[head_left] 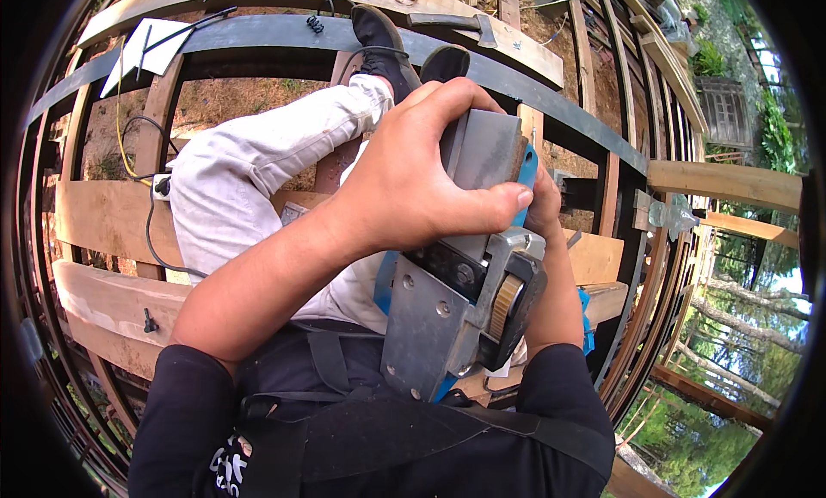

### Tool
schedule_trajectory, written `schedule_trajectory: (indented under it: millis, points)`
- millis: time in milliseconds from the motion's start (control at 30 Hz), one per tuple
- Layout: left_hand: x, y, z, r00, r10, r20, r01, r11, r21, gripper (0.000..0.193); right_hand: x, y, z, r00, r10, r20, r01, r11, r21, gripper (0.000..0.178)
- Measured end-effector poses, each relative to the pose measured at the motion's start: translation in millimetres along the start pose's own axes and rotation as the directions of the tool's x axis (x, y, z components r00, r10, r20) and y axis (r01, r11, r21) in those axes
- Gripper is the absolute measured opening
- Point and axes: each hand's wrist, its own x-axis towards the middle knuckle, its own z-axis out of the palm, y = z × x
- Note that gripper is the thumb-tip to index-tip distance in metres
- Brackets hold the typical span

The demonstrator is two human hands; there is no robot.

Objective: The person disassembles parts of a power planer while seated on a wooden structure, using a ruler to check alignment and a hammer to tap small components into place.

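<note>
An electric hand planer (430,317), grey with blue body parts, is held over my lap with its flat metal sole facing up. My left hand (413,171) is closed around its far end, thumb pressed on the blue edge and fingers over the grey plate. On the right side, my right hand (544,204) grips the planer from behind; most of its fingers are hidden. A ribbed yellowish wheel (506,307) shows in the open side of the tool. The dark slot across the sole lies just below my left hand.
A hatchet (465,21) lies on a far plank. On the left are a white sheet (159,55) with dark rods, a socket (161,185) with black cords, and a small black key-like tool (151,321). A plastic bottle (673,214) sits right. Open gaps separate the beams.
</note>
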Motion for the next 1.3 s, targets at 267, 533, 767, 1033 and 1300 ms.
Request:
schedule_trajectory:
  millis: [267,533,767,1033,1300]
  points:
    - [-1.7,-0.5,-1.7,1.000,0.002,-0.013,-0.002,1.000,0.031,0.063,2.6,-9.2,13.7,0.965,0.242,-0.102,-0.233,0.968,0.095,0.065]
    - [-0.3,1.1,-3.1,1.000,0.001,0.002,-0.001,1.000,-0.011,0.061,-5.6,5.5,-4.9,0.998,-0.067,-0.002,0.066,0.995,-0.074,0.081]
    - [0.1,-0.2,0.0,1.000,0.003,0.010,-0.003,1.000,0.019,0.062,-3.7,-1.2,2.3,0.987,0.160,-0.015,-0.153,0.966,0.209,0.075]
    - [2.9,-1.7,5.9,0.999,0.037,0.004,-0.037,0.998,0.060,0.063,-10.5,-0.6,-4.0,0.998,0.059,-0.003,-0.058,0.997,0.055,0.090]
    - [0.9,0.3,1.4,0.999,-0.036,0.014,0.036,0.999,-0.032,0.062,-8.2,13.2,-5.3,0.989,-0.142,0.027,0.142,0.990,-0.002,0.081]
